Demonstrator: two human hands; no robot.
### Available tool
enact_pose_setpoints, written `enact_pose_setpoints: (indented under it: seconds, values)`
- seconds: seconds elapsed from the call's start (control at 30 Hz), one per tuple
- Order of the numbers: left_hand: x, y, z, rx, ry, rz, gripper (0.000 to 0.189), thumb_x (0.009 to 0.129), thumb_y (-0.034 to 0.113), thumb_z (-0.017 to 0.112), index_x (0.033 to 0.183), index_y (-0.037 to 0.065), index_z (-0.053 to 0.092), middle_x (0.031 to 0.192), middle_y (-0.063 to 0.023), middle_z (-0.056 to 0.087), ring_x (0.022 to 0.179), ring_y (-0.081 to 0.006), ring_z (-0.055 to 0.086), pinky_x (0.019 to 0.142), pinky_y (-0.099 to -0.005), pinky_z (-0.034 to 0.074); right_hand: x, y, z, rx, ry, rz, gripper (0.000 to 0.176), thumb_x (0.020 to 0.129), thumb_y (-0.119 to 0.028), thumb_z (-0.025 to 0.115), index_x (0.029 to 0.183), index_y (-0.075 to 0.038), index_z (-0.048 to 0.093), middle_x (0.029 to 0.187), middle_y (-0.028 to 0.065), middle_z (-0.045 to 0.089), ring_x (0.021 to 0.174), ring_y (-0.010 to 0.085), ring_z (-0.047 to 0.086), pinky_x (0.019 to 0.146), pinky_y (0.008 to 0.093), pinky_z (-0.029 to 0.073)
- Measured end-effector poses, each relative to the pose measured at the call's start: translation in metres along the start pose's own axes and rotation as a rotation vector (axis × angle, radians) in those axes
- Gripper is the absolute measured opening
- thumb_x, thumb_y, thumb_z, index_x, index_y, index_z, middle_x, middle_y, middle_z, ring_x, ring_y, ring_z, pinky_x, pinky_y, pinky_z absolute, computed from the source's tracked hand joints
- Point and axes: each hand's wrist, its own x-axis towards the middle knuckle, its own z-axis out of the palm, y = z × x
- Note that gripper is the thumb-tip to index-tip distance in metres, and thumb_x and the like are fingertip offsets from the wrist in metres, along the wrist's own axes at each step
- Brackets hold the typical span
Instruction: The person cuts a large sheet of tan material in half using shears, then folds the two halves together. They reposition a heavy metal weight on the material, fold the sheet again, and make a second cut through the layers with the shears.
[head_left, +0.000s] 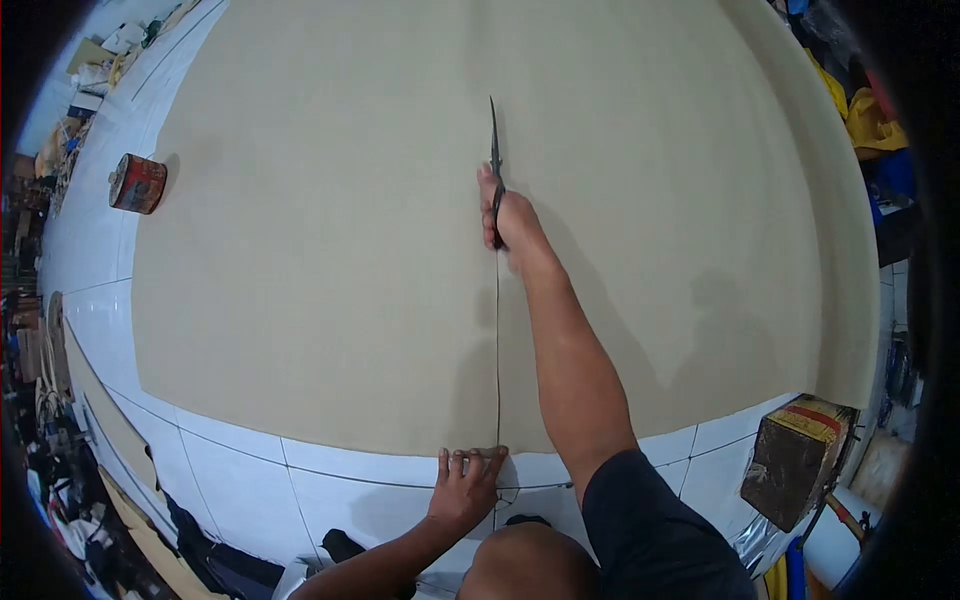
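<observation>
A wide beige sheet [320, 300], perhaps cloth or vinyl, lies spread over the white tiled floor. My right hand [507, 215] grips the black handles of a pair of scissors [495, 140], whose dark blades point away from me over the sheet. Behind the scissors a straight slit [498, 350] runs back to the sheet's near edge. At that edge my left hand [467, 490] lies flat with fingers apart, their tips touching the sheet beside the slit. How far the blades are parted is hard to make out.
A red, worn tin [138, 184] sits at the sheet's left edge. On the near right corner rests a brown taped block or box [795, 460]. Clutter lines the left side, and yellow and blue items [875, 125] lie at the far right.
</observation>
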Motion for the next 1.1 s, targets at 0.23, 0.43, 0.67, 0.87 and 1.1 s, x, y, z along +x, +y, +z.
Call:
enact_pose_setpoints:
  seconds: [0.23,0.43,0.67,0.87,1.1]
  values:
    - [-0.004,-0.004,0.014,0.034,0.042,0.029,0.072,0.080,0.029,0.065,0.146,0.017,0.038,0.119,-0.0232,0.049,0.115,-0.0446,0.047,0.103,-0.0661,0.031,0.015,0.010,0.004,-0.077,0.094,-0.089,0.051,0.087,-0.054,0.065,0.065,-0.012,0.044,0.052,-0.0019,0.041,0.041,0.0100,0.040,0.040,0.0265,0.034]
    - [-0.003,-0.003,0.013,0.024,0.074,0.037,0.072,0.079,0.029,0.065,0.145,0.017,0.039,0.118,-0.0222,0.049,0.115,-0.0440,0.047,0.103,-0.0657,0.032,0.020,-0.013,0.005,-0.098,0.082,-0.058,0.053,0.085,-0.056,0.066,0.064,-0.012,0.045,0.052,-0.0014,0.042,0.041,0.0105,0.041,0.041,0.0275,0.036]
    - [0.000,-0.004,0.014,0.043,0.039,0.040,0.075,0.080,0.035,0.066,0.147,0.018,0.036,0.119,-0.0216,0.049,0.116,-0.0425,0.047,0.101,-0.0654,0.033,0.068,-0.032,0.010,-0.123,0.121,-0.087,0.054,0.084,-0.056,0.067,0.064,-0.010,0.048,0.055,-0.0012,0.044,0.040,0.0111,0.042,0.039,0.0282,0.036]
    - [0.052,-0.003,-0.088,-0.299,-0.362,-0.256,0.078,0.080,0.041,0.068,0.146,0.013,0.036,0.110,-0.0195,0.054,0.105,-0.0348,0.055,0.097,-0.0492,0.044,0.076,-0.025,0.008,-0.042,0.107,-0.082,0.051,0.086,-0.052,0.066,0.063,-0.010,0.050,0.053,-0.0009,0.045,0.040,0.0108,0.042,0.039,0.0281,0.035]
    - [0.269,-0.106,-0.137,-0.023,0.708,-0.117,0.077,0.084,0.046,0.060,0.145,0.005,0.035,0.149,-0.0245,0.030,0.140,-0.0421,0.024,0.114,-0.0546,0.016,0.072,-0.030,0.005,-0.075,0.074,-0.048,0.050,0.088,-0.052,0.064,0.064,-0.011,0.051,0.051,-0.0008,0.045,0.039,0.0115,0.042,0.040,0.0275,0.034]
